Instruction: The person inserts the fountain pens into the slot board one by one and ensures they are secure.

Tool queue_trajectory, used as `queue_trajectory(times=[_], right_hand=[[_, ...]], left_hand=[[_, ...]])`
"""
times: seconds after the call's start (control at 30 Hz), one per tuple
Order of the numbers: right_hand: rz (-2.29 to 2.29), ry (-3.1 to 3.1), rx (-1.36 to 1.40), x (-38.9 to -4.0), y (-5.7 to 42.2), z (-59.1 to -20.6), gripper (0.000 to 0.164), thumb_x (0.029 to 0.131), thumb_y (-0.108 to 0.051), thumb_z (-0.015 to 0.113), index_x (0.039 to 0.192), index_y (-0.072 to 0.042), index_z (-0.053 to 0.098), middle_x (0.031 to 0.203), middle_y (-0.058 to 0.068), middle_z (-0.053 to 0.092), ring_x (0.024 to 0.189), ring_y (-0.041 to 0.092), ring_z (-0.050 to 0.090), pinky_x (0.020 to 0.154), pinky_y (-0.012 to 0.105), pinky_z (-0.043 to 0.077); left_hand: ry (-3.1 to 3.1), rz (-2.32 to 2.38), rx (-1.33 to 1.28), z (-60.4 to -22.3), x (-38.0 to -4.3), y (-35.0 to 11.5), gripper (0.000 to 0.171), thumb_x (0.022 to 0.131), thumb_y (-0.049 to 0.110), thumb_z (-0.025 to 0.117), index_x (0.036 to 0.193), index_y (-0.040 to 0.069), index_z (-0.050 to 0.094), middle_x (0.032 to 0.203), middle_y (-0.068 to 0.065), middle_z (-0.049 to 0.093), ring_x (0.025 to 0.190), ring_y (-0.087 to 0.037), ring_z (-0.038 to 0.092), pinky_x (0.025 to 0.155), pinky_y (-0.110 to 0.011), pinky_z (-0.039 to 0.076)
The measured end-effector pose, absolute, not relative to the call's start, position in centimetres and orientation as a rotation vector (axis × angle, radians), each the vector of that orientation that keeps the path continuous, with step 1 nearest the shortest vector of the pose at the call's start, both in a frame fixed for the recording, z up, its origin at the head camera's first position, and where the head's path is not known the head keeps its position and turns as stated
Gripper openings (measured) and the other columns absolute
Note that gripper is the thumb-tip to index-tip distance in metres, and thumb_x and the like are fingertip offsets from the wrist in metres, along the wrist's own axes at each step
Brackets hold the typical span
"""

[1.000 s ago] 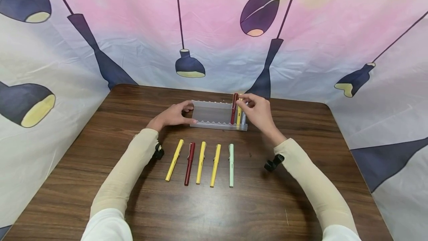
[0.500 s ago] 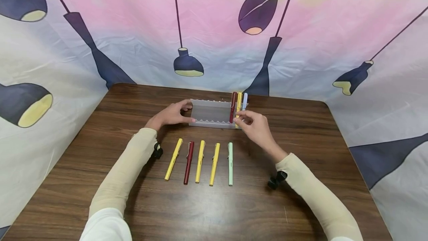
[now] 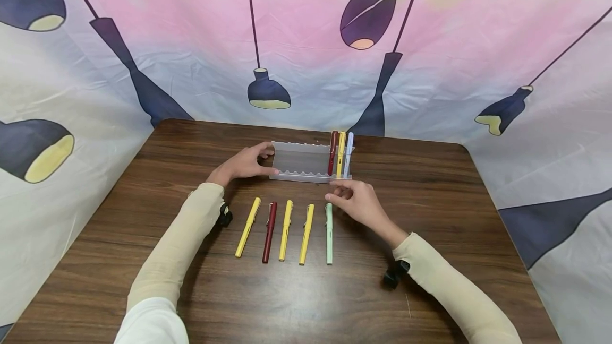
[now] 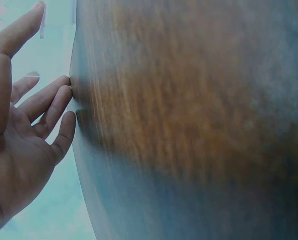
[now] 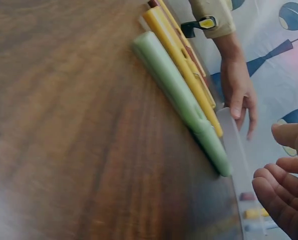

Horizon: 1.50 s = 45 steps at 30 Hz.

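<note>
A clear pen rack (image 3: 306,177) with notched edges stands toward the back of the table. Its left end is held by my left hand (image 3: 245,163), thumb at the front corner and fingers at the back. Upright at the rack's right end lean a dark red pen (image 3: 332,153), a yellow pen (image 3: 341,153) and a pale blue pen (image 3: 349,154). My right hand (image 3: 356,200) holds nothing, its fingers loosely bent and apart. It hovers just in front of the rack, close to the cap of a mint green pen (image 3: 329,235) on the table.
Left of the green pen, a row on the brown wooden table (image 3: 296,307) holds several yellow pens, one being a yellow pen (image 3: 307,235), and a dark red pen (image 3: 270,232). A printed cloth (image 3: 306,25) with lamp shapes hangs behind the table.
My right hand has let go of the pens in the rack and come forward, down toward the green pen. My left hand has stayed at the rack's left end.
</note>
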State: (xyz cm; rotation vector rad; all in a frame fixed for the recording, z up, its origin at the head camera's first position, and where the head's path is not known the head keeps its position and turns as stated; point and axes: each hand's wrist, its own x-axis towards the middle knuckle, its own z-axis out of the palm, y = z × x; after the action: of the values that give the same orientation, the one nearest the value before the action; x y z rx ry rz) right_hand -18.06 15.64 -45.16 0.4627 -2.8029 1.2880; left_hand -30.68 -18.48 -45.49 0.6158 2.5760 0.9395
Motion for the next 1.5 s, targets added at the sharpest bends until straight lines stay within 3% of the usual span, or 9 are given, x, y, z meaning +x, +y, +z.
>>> queue_trajectory(times=[0.27,0.57,1.13,1.5], right_hand=[[1.252,-2.883,0.439,-17.2,15.4,-46.3,0.043,0.087,-0.034,0.084,0.12,-0.008,0.076,0.084,-0.005,0.071,0.07,0.007,0.064,0.064,0.026,0.055],[1.174,-2.915,0.474,-16.7,15.0,-47.1,0.043,0.087,-0.034,0.084,0.119,-0.007,0.075,0.072,-0.01,0.065,0.062,0.005,0.056,0.056,0.023,0.044],[1.116,-3.021,0.445,-16.5,14.5,-47.5,0.05,0.083,-0.039,0.087,0.119,-0.007,0.075,0.063,-0.01,0.06,0.052,0.007,0.051,0.051,0.026,0.042],[1.138,-3.012,0.456,-16.6,14.2,-47.3,0.04,0.084,-0.031,0.086,0.113,-0.005,0.075,0.064,-0.01,0.062,0.053,0.007,0.055,0.053,0.026,0.044]], left_hand=[[2.579,0.936,0.614,-45.5,-30.7,-18.5,0.102,0.086,0.052,0.08,0.162,0.009,0.026,0.154,-0.013,0.049,0.141,-0.032,0.047,0.117,-0.054,0.038],[2.577,0.936,0.616,-45.5,-30.7,-18.5,0.101,0.087,0.051,0.079,0.161,0.009,0.027,0.154,-0.013,0.049,0.141,-0.032,0.047,0.117,-0.054,0.037],[2.574,0.958,0.62,-45.5,-30.6,-18.5,0.099,0.087,0.05,0.08,0.161,0.008,0.028,0.153,-0.014,0.05,0.14,-0.033,0.048,0.116,-0.054,0.038],[2.577,0.963,0.616,-45.4,-30.6,-18.4,0.099,0.087,0.048,0.08,0.161,0.007,0.028,0.153,-0.014,0.05,0.141,-0.033,0.047,0.116,-0.054,0.038]])
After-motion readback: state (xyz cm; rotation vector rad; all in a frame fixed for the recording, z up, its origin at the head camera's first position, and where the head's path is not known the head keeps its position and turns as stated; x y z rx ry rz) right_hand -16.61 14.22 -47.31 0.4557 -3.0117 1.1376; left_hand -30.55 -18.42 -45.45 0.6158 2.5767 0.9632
